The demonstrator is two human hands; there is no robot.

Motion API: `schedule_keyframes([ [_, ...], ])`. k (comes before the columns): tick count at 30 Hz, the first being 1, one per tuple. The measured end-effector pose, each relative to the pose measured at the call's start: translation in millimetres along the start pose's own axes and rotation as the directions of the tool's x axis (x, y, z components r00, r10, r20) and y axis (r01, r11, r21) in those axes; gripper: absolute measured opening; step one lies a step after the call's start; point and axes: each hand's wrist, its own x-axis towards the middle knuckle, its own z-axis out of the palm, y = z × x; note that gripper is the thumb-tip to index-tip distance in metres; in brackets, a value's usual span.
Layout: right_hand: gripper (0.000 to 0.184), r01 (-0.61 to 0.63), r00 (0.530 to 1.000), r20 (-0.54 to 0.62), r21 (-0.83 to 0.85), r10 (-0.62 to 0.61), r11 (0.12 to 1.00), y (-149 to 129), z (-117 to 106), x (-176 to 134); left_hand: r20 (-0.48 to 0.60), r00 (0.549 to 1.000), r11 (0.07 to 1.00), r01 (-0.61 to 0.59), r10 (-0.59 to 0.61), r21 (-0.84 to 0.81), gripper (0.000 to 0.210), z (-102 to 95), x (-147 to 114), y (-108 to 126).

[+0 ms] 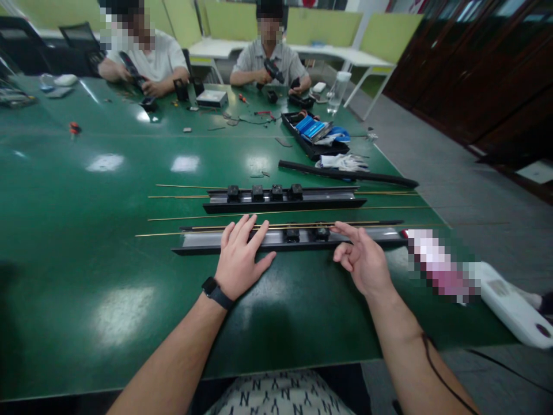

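Just in front of me lies a long black channel (207, 250) with a shiny pale inside. Two small black blocks (292, 233) sit in it between my hands. Thin brass-coloured rods (298, 225) run lengthwise along the channel. My left hand (242, 253), with a dark watch on its wrist, rests over the left half of the channel, palm down with fingers spread. My right hand (365, 256) is at the right half, its index finger stretched toward the rods beside a block and its other fingers partly bent. Whether that fingertip presses a rod is unclear.
Behind lies a second black channel (280, 206) holding several black blocks, with more rods around it. Farther back are a black tube (345, 173), white gloves (343, 162) and a black tray (313, 151). Two co-workers across the table hold tools. A white device (510, 305) is at right.
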Motion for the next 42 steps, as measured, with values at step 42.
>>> schedule_keyframes([
  [42, 0.048, -0.002, 1.000, 0.008, -0.016, 0.002, 1.000, 0.5, 0.1, 0.6, 0.001, 1.000, 1.000, 0.003, -0.003, -0.012, 0.064, -0.2, 0.8, 0.0],
])
